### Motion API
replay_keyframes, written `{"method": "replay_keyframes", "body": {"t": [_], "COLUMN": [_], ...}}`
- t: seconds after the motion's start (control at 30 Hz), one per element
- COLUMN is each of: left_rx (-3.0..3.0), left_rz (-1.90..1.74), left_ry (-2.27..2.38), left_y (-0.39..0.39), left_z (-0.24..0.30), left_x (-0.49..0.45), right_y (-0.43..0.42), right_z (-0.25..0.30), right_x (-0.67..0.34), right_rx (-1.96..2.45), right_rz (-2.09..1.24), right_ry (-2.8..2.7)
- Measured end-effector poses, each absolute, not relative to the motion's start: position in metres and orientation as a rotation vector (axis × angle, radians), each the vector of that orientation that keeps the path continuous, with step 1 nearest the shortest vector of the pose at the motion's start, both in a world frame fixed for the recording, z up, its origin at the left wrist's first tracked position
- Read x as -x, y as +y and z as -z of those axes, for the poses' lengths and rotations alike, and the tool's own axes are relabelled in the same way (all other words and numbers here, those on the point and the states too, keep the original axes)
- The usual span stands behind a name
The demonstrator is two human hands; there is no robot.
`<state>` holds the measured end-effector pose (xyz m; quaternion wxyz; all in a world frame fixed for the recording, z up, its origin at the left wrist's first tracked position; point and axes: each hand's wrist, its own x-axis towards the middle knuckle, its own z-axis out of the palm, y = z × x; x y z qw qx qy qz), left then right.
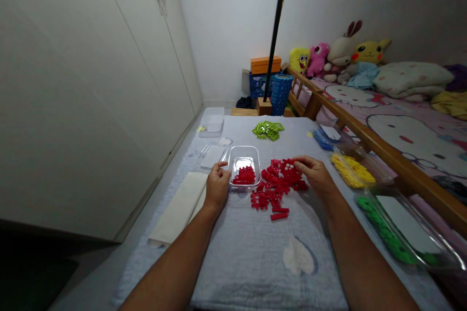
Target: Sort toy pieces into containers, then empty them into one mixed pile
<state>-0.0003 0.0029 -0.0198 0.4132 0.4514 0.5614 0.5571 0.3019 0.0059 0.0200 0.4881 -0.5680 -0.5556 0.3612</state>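
A clear plastic container stands on the cloth-covered table with several red plastic building pieces inside. My left hand is closed at the container's left rim, thumb and curled fingers against it. To the right of the container lies a loose pile of red building pieces, some square with notched edges, some short bars. Over the pile's right side, my right hand pinches a red window-shaped piece between thumb and fingers. My right fingertips partly hide that piece.
A clear lid and a folded cream cloth lie on the left. Light green pieces are heaped at the back. Containers of blue, yellow and green pieces line the right edge, beside a wooden bed rail.
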Motion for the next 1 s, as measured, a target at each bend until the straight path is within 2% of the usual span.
{"method": "replay_keyframes", "body": {"t": [0.13, 0.27, 0.4, 0.53, 0.73, 1.0], "left_rx": [-1.118, -1.112, -1.1, -1.093, -1.074, -1.076], "left_rz": [-1.402, -1.41, -1.419, -1.416, -1.413, -1.407], "left_ry": [1.406, 1.396, 1.391, 1.385, 1.384, 1.407], "left_y": [0.003, 0.002, 0.002, 0.003, 0.002, 0.002], "left_z": [0.019, 0.019, 0.02, 0.019, 0.017, 0.016], "left_x": [0.0, 0.0, -0.001, -0.001, -0.002, -0.002], "right_y": [0.01, 0.02, 0.034, 0.045, 0.05, 0.045], "right_z": [-0.036, -0.042, -0.037, -0.027, -0.014, -0.022], "right_x": [-0.262, -0.22, -0.193, -0.181, -0.185, -0.24], "right_rx": [1.305, 1.28, 1.28, 1.357, 1.454, 1.336], "right_rz": [-0.801, -0.556, -0.285, -0.152, -0.117, -0.189], "right_ry": [-1.462, -1.759, -1.984, -2.027, -2.058, -1.971]}}
